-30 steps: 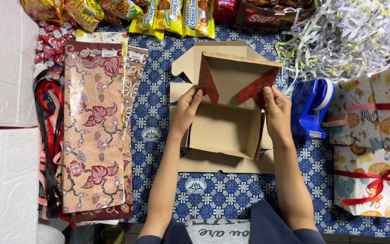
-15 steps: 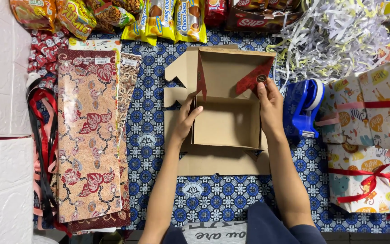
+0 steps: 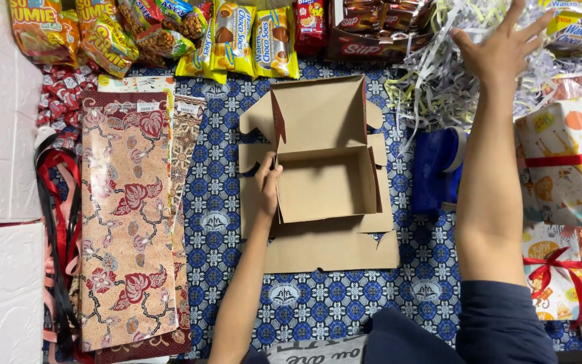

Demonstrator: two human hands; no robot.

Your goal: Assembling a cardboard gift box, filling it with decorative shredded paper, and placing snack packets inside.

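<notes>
Now, left hand (image 3: pixel 265 190) clamped on bare cardboard box (image 3: pixel 325 182) wall, right hand (image 3: pixel 503 47) spread over shredded paper (image 3: pixel 439 74)

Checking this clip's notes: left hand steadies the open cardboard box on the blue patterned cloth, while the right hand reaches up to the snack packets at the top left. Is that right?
Not quite. In the head view, the right hand reaches to the pile of shredded paper at the top right, not the snack packets. The left hand does steady the open cardboard box on the blue patterned cloth.

- One box (image 3: pixel 325 178), cardboard, open
- Two hands: left (image 3: pixel 264 192), right (image 3: pixel 503 47)
- One blue tape dispenser (image 3: pixel 436 172)
- One pile of paper shreds (image 3: pixel 439 74)
- Two yellow biscuit packs (image 3: pixel 254 40)
</notes>
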